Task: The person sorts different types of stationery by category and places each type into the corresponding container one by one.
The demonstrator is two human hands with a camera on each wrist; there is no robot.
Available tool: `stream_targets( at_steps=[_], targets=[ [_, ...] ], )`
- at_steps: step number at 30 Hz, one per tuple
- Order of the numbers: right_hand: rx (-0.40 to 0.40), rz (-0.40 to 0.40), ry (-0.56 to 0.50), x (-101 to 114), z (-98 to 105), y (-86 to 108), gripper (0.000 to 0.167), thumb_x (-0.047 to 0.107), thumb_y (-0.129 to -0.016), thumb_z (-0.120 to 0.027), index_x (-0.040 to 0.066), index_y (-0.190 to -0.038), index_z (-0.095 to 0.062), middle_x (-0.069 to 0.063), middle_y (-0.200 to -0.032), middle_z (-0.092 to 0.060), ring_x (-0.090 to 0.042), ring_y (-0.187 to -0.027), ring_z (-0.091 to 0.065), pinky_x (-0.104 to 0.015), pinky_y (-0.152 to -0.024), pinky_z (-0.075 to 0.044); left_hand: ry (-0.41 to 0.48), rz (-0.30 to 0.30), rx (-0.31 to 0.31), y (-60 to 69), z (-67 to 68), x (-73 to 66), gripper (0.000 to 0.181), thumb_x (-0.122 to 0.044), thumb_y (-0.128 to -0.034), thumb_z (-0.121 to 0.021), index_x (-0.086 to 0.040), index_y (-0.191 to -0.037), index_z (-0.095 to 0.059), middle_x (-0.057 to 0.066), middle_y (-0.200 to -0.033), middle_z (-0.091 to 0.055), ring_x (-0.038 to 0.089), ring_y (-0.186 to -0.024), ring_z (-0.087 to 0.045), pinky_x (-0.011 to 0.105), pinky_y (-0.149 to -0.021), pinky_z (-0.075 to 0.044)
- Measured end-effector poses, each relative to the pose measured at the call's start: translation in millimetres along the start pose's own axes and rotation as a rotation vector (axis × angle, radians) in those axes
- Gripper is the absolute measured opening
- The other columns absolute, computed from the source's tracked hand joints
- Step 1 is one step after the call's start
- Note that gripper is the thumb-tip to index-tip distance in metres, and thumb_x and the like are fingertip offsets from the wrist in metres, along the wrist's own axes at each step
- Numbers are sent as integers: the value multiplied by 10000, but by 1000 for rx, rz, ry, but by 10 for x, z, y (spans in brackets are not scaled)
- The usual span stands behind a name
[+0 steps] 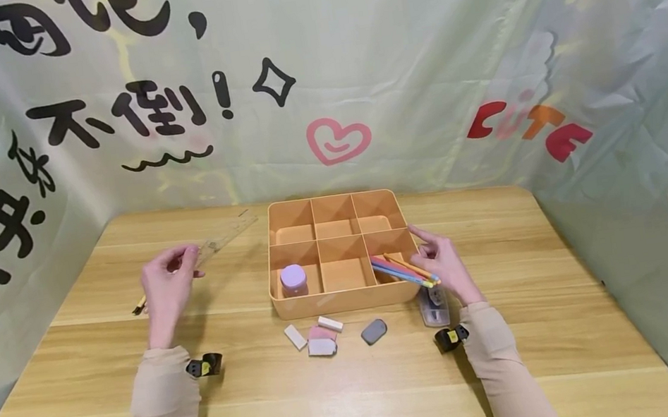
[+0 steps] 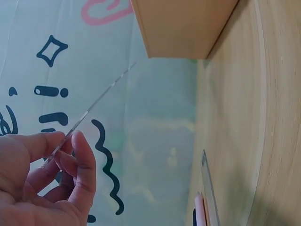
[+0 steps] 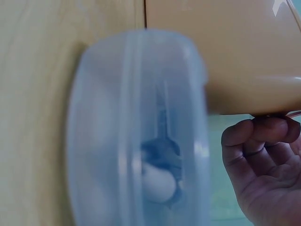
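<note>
My left hand pinches a clear ruler between thumb and fingers, holding it above the table and slanting toward the box. In the left wrist view the ruler shows nearly edge-on. My right hand grips the right wall of an orange compartment box, its fingertips against the outside; the thumb's contact is partly hidden. Several colored pencils lean out of the front right compartment beside that hand. A lidded purple jar stands in the front left compartment.
Light and pink erasers lie before the box, with a grey oval object to their right. A translucent case lies below the right hand. Dark-tipped, pencil-like items lie by the left hand. Printed cloth hangs behind the table.
</note>
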State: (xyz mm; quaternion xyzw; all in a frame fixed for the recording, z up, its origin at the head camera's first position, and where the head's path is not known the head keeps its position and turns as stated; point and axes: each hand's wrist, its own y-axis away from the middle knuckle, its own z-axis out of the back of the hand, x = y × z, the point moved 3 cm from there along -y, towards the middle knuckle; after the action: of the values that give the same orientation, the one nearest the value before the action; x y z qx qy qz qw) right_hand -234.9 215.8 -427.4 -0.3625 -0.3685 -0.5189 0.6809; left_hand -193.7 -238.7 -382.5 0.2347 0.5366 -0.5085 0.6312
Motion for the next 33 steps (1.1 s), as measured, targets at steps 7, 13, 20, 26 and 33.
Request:
stream_targets(
  at_steps=[7, 13, 20, 26, 33],
  targets=[
    [-3, -1, -6, 3, -9, -5, 652, -44, -883, -590, -27, -1509, -410, 63, -606, -386, -52, -527, -327, -214, -552, -310, 9, 7, 43, 18, -66, -25, 317, -207, -1002, -626, 68, -1140, -700, -41, -867, -675, -67, -552, -616, 121, -546, -524],
    [-14, 2, -17, 4, -12, -9, 649, -49, -874, -587, -36, -1501, -419, 70, -603, -397, -44, -524, -331, -206, -550, -306, 55, 5, 96, 16, -123, -45, 318, -195, -1005, -621, 64, -1175, -694, -231, -825, -628, -51, -576, -632, 132, -597, -565],
    [-23, 6, -25, -5, -9, -1, 648, -54, -869, -582, -52, -1496, -417, 76, -596, -395, -41, -516, -322, -203, -542, -299, 40, -13, 141, -51, -238, -95, 318, -191, -991, -632, 81, -1139, -706, -26, -844, -715, -38, -565, -642, 151, -581, -570],
    [-24, 2, -15, -7, -16, -2, 641, -41, -872, -587, -47, -1493, -426, 64, -606, -392, -46, -517, -325, -207, -538, -299, -62, -10, 186, -133, -338, -129, 320, -218, -979, -640, 55, -1121, -727, 299, -1033, -705, -18, -558, -659, 160, -512, -507],
    [-30, 4, -22, -11, -11, -4, 641, -49, -872, -587, -48, -1493, -426, 66, -600, -396, -44, -513, -324, -205, -528, -287, -107, -13, 245, -210, -453, -178, 302, -204, -983, -624, 47, -1110, -734, 270, -1038, -708, -35, -548, -644, 170, -544, -545]
  ],
)
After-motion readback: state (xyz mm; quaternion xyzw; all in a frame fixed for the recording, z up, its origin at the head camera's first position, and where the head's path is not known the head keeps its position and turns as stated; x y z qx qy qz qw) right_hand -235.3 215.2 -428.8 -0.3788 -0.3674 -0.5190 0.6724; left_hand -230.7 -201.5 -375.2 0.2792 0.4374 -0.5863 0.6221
